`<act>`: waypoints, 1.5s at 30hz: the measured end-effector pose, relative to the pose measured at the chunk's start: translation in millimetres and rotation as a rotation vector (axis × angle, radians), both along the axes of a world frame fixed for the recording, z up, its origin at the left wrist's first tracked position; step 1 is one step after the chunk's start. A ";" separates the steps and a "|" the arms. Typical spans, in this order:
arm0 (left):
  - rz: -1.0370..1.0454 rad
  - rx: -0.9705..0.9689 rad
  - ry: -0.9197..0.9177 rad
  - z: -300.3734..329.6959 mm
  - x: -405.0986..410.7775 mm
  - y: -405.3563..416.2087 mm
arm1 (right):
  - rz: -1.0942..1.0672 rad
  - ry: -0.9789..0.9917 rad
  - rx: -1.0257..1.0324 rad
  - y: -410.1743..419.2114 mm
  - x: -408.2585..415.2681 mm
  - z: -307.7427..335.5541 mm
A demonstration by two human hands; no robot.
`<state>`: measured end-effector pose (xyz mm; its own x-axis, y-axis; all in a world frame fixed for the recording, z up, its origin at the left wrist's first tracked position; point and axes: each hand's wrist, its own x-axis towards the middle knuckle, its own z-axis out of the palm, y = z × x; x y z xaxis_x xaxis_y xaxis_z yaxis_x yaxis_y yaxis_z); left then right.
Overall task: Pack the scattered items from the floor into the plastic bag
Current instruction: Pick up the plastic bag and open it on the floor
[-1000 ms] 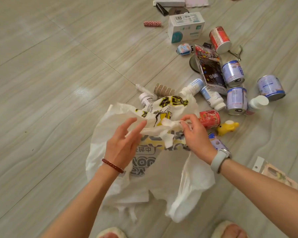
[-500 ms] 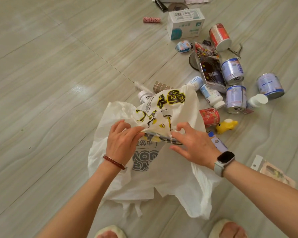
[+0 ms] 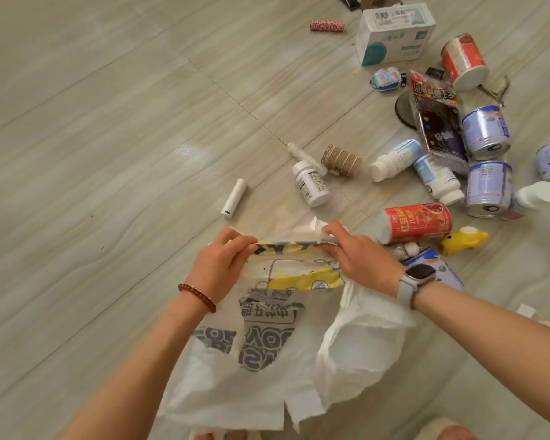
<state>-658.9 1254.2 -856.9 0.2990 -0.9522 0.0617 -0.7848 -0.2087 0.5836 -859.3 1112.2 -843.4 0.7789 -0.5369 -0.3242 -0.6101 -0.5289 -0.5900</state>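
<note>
Head view shows the bag (image 3: 267,360) now pulled back toward the person, so a white tube (image 3: 234,199) and a white bottle (image 3: 311,183) that its top half covered half a second ago lie bare on the floor just beyond it. Both hands have shifted from smoothing the printed face to its upper edge: the left hand (image 3: 218,266) pinches that edge at one end and the right hand (image 3: 361,258) pinches it at the other, with the strip stretched taut between them, so each grip is clenched on plastic rather than released. The bag hangs slack from that edge and trails on the floor toward the person's feet. Its mouth does not look open yet, and I judge nothing is inside. The red can (image 3: 415,222) lies just right of the bag, the yellow toy (image 3: 462,239) beyond that can, and other cans and bottles further off from the bag, all still to pack.
</note>
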 end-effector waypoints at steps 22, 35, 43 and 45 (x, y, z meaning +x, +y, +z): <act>0.191 0.347 -0.167 -46.5 53.5 5.1 | 0.802 0.136 -0.594 -21.5 20.2 -50.0; -0.013 -0.275 -0.537 -46.6 27.6 5.9 | 0.323 0.043 -0.480 -15.1 36.5 -31.2; -0.042 -0.039 -0.470 -63.0 28.9 0.9 | 0.073 0.118 -0.337 13.9 60.9 -28.5; -0.032 0.049 -0.458 -65.3 31.8 -1.6 | 0.121 0.156 -0.368 7.3 57.0 -34.7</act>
